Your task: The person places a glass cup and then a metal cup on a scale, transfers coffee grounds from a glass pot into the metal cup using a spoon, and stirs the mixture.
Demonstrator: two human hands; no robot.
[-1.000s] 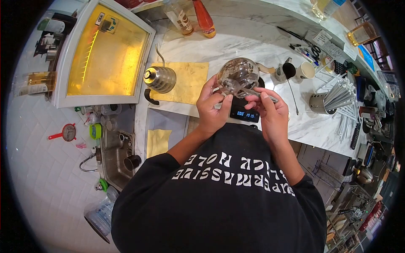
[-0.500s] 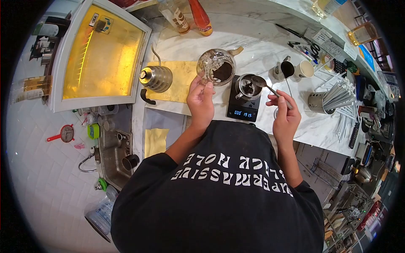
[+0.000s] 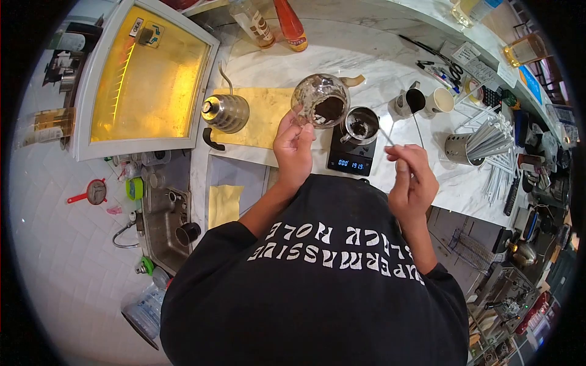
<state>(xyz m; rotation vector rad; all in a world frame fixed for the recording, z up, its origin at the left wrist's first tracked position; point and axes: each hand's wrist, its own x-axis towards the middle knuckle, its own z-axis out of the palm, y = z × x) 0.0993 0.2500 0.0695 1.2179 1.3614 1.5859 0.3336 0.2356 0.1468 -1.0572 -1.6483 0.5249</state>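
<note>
A round glass pot [image 3: 305,91] with dark grounds inside is gripped near its lower left edge by my left hand [image 3: 294,149]. My right hand [image 3: 413,180] pinches a metal spoon [image 3: 387,135], which is seen nearly edge-on beside a small metal cup. That metal cup [image 3: 361,124], with dark grounds in it, rests on a black scale [image 3: 350,163] whose display is lit. The pot is tilted, its opening facing me, just left of the cup.
A steel kettle [image 3: 226,114] stands on a yellow cloth [image 3: 262,100] at left. Two bottles stand at the back. To the right are a metal pitcher [image 3: 401,105], a paper cup [image 3: 441,100] and a perforated holder [image 3: 458,149] of straws.
The glass pot has moved right and slightly down, closer to the metal cup. My right hand has lowered and turned the spoon, whose bowl has left the space over the cup.
</note>
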